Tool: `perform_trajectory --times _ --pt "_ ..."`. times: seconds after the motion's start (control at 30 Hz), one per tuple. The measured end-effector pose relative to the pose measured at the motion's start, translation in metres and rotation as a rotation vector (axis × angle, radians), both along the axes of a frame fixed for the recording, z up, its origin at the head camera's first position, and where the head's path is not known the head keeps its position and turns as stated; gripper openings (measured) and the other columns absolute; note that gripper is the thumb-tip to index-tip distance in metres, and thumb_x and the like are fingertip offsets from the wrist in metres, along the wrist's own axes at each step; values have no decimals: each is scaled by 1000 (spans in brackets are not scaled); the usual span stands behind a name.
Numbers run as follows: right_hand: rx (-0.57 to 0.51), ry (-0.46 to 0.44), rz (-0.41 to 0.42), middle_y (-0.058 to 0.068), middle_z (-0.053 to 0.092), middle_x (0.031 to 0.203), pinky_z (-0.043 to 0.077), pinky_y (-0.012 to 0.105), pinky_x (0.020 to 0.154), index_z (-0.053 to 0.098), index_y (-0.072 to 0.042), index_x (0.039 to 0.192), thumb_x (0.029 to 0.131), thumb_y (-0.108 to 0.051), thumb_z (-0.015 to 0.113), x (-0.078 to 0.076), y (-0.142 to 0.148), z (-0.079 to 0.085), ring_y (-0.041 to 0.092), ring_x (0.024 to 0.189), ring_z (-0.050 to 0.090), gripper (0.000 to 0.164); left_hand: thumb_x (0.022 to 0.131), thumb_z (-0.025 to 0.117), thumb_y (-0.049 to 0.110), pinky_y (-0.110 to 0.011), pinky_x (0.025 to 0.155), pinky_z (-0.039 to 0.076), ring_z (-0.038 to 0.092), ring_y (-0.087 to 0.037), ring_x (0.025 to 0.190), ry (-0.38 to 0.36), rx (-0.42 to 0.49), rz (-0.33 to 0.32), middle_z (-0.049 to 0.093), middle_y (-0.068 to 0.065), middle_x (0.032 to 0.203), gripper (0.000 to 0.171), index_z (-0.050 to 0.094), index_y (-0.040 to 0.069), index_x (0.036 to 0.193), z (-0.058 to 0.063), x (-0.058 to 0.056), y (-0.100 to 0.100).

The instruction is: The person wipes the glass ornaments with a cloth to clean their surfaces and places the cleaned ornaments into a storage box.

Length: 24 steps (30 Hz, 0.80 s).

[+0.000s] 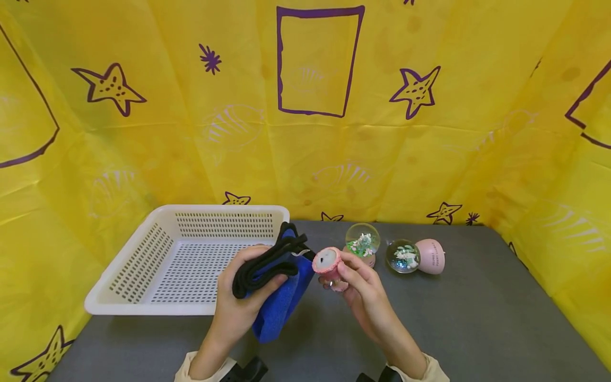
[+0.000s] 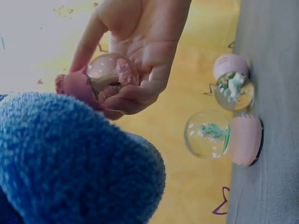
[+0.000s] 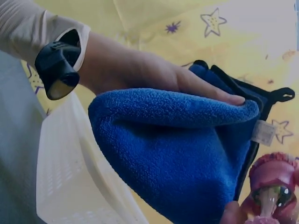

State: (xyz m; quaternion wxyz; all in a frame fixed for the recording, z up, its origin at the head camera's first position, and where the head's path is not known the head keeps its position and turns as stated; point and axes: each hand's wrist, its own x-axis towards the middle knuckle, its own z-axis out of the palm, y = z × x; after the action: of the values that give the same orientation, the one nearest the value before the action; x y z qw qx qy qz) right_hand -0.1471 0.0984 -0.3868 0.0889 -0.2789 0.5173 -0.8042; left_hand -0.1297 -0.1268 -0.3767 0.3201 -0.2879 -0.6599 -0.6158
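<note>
In the head view, the left hand (image 1: 235, 307) grips a folded, black-edged blue plush cloth (image 1: 282, 307), with a white perforated plastic basket (image 1: 153, 309) beyond its fingers to the left, while the right hand (image 1: 366, 292) pinches a small pink-based snow globe (image 1: 327, 260), pale underside showing; past those fingers, a clear globe on a pink base (image 1: 363, 244) stands upright near another lying on its side (image 1: 429, 257). The left wrist view shows the right fingers curled round the held globe, above the cloth. In the right wrist view, the left fingers press along the cloth's fold, a white label (image 3: 264, 132) just beyond their tips.
</note>
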Motion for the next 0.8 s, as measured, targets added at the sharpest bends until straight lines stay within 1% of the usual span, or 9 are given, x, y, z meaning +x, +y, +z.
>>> perform_trajectory --times 0.07,0.17,0.3,0.4,0.5,0.6,0.67,0.73,0.8 --pt "-2 -23 12 -3 63 110 51 21 89 56 -14 126 106 -10 34 0 0 0 10 94 62 30 74 77 -15 -22 94 52 65 -11 108 -15 -6 6 68 3 116 44 61 -7 114 -1 0 0" --pt "23 -102 -35 2 56 113 51 23 89 43 -8 129 105 -11 33 0 -2 0 12 94 62 26 73 77 -17 -21 93 52 65 -10 107 -32 -13 19 68 5 116 45 62 -6 114 -2 0 -1" --pt "60 -158 -106 6 51 118 51 25 86 31 -3 130 100 -7 40 1 -3 1 16 97 63 32 73 77 -17 -20 91 52 65 -9 105 -41 -20 36 68 6 115 46 62 -6 114 -2 -1 -1" --pt "101 -105 -133 6 54 117 54 24 88 36 -1 132 98 -3 48 2 -2 2 16 98 64 36 73 78 -16 -20 91 52 65 -9 104 -48 -23 44 68 7 114 46 62 -5 114 -2 -1 -1" --pt "143 -69 -212 6 55 116 56 23 86 44 -2 129 94 1 59 2 -2 2 13 97 64 39 73 77 -17 -20 91 52 65 -8 104 -65 -28 59 68 8 113 46 62 -5 115 -2 -1 0" --pt "151 -48 -275 5 54 118 58 23 83 53 -6 121 86 4 69 2 -2 1 11 96 63 40 74 76 -16 -19 90 52 65 -7 103 -102 -33 95 68 10 113 45 62 -5 116 -2 -1 0" --pt "134 -22 -273 4 58 116 59 23 80 58 -10 117 83 6 71 2 -2 0 9 93 64 39 76 75 -15 -18 89 52 65 -6 102 -131 -25 124 68 12 112 44 61 -5 116 -2 -1 0" --pt "112 32 -237 1 62 112 59 23 76 62 -12 115 84 6 71 1 0 -2 8 87 66 37 78 75 -14 -18 88 52 64 -6 101 -148 2 142 68 12 111 41 61 -5 115 -1 -1 0" --pt "98 94 -195 -2 67 105 59 24 71 65 -12 116 86 5 69 0 1 -4 6 78 67 34 80 73 -12 -18 87 51 63 -7 99 -144 42 126 69 10 109 38 61 -6 115 0 -1 0"
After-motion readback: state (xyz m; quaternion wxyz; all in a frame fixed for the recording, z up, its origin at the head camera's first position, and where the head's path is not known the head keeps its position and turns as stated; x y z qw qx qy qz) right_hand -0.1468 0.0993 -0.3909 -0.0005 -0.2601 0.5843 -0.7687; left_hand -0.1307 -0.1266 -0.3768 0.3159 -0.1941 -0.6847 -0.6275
